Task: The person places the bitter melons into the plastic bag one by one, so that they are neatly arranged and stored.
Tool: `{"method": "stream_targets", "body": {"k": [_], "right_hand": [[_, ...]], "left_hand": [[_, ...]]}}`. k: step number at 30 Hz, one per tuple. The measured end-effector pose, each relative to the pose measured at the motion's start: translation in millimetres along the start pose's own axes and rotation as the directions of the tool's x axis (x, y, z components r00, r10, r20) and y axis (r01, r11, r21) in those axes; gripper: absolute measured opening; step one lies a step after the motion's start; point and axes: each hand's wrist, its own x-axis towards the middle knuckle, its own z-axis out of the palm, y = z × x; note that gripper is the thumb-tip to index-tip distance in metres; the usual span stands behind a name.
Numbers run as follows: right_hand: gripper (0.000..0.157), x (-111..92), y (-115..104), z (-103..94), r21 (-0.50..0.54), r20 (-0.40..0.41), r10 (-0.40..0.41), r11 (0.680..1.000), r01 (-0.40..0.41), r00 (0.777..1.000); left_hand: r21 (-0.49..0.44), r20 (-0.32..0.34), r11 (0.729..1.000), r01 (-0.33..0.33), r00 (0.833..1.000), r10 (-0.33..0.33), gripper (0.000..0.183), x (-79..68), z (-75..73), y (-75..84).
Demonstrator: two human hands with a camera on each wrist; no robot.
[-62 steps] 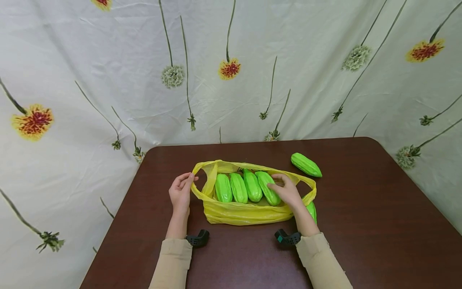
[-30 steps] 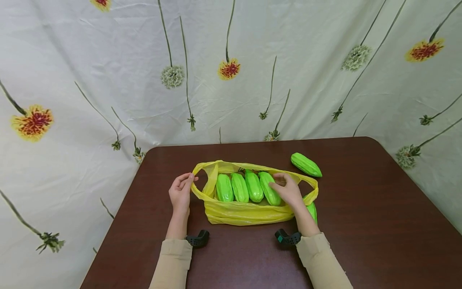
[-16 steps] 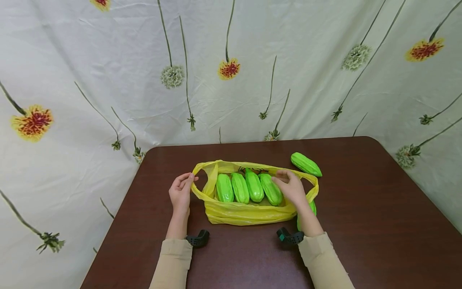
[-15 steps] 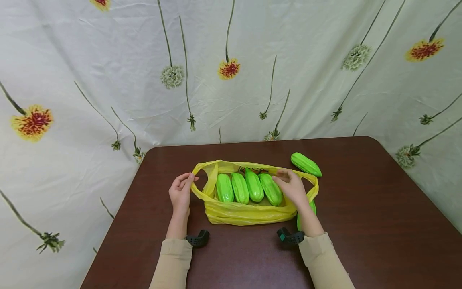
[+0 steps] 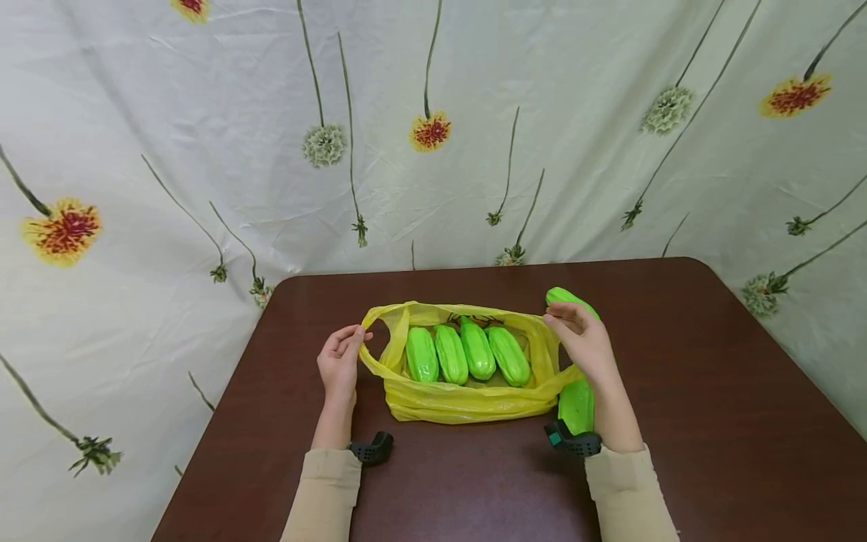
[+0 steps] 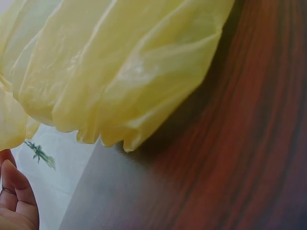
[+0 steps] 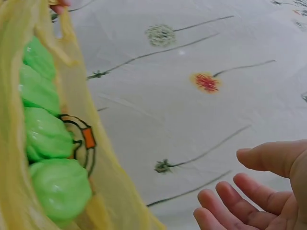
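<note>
A yellow plastic bag (image 5: 467, 403) lies with its mouth wide, and several green ridged gourds (image 5: 422, 354) sit side by side inside. My left hand (image 5: 341, 361) pinches the bag's left handle between thumb and fingers. At the right end, my right hand (image 5: 584, 342) hovers over the other handle; the right wrist view shows its fingers (image 7: 256, 203) parted and nothing held. Behind that hand lies a loose gourd (image 5: 565, 295), partly covered by it. Another gourd (image 5: 576, 410) rests outside the bag's front right corner, partly hidden by the handle and wrist.
The dark brown table (image 5: 447, 489) has rounded far corners. A white cloth with printed flowers (image 5: 430, 132) hangs behind it. Each wrist carries a black strap device (image 5: 372, 448).
My right hand has let go of the rightmost gourd in the bag and moved right, out of the bag's mouth. That gourd now lies beside the others. The left hand stays put.
</note>
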Motion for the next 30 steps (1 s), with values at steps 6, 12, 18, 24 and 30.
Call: {"method": "stream_targets", "body": {"k": [6, 12, 18, 24, 30], "right_hand": [[0.034, -5, 0, -15.5, 0.141, -0.161, 0.017, 0.990, 0.006, 0.987], [0.033, 1, 20, -20.6, 0.287, -0.289, -0.028, 0.951, 0.114, 0.957], [0.032, 8, 46, -23.7, 0.371, -0.366, -0.114, 0.892, 0.258, 0.923], [0.025, -11, 25, -17.4, 0.244, -0.431, -0.087, 0.947, 0.209, 0.898], [0.025, -23, 41, -19.1, 0.277, -0.474, -0.160, 0.906, 0.319, 0.866]], "left_hand": [[-0.001, -0.001, 1.000, -0.007, 1.000, 0.007, 0.032, 0.3, -1.4, -0.1], [-0.003, 0.005, 1.000, -0.009, 1.000, 0.009, 0.033, 0.0, -1.5, 0.6], [-0.010, -0.001, 1.000, -0.008, 1.000, 0.008, 0.033, 0.5, -1.5, 1.1], [0.013, 0.003, 1.000, 0.000, 1.000, 0.000, 0.035, 1.1, -2.2, 2.5], [0.014, 0.027, 1.000, 0.022, 0.999, -0.022, 0.031, -2.4, -1.2, 10.1]]}}
